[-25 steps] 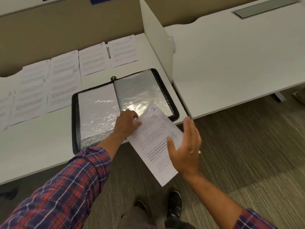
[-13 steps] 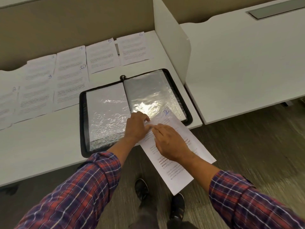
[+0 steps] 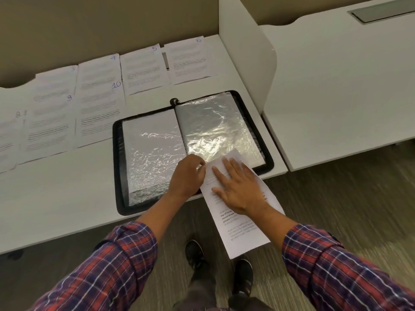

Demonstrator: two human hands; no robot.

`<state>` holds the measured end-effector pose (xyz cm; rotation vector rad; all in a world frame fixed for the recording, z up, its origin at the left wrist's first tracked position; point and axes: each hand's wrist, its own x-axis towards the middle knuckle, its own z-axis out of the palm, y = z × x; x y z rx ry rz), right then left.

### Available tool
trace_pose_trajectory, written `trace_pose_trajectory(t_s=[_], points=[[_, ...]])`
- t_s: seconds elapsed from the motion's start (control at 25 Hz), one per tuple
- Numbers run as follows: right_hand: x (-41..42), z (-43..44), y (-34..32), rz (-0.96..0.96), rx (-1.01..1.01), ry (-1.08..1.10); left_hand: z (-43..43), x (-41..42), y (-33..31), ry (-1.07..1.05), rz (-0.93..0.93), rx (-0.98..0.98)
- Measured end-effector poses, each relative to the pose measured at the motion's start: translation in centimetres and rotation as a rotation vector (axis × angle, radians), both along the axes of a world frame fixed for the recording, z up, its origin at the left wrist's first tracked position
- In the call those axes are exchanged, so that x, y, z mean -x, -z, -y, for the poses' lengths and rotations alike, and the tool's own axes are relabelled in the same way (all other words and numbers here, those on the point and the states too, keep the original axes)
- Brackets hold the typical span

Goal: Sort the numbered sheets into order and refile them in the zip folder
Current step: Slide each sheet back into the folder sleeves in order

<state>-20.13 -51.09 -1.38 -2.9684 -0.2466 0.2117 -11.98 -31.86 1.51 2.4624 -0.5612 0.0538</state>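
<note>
The right grip [image 3: 238, 187], lately raised, is laid flat on the sheet [image 3: 242, 232] for filing; the sleeve [image 3: 213, 126] is pinched by the left grip [image 3: 190, 173].

White desk [image 3: 56, 198], open zip folder [image 3: 117, 164] flat at its near edge, right end, just beside the divider [image 3: 244, 63]. Numbered sheets [image 3: 144, 70] lie face up back-left in two overlapping rows: 3, 4, 5, 6 behind; 8, 9, 10 in front.
</note>
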Motion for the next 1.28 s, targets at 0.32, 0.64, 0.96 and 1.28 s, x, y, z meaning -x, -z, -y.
trace_pose_trajectory(t_s=[0.32, 0.64, 0.96, 1.28], points=[[-1.6, -2.4, 0.2, -0.039, -0.049, 0.177, 0.1, 2.8, -0.2, -0.041, 0.243, -0.029], [-2.4, -2.7, 0.1, -0.003, -0.097, 0.034, 1.8, 2.2, 0.5, 0.038, 0.165, -0.087], [-0.8, -0.1, 1.0, 0.085, -0.010, 0.124, 4.3, 2.8, 0.8, 0.110, 0.129, -0.127], [-0.6, 0.0, 1.2, 0.171, -0.208, 0.092, 4.3, 3.4, 1.1, 0.062, 0.106, -0.086]])
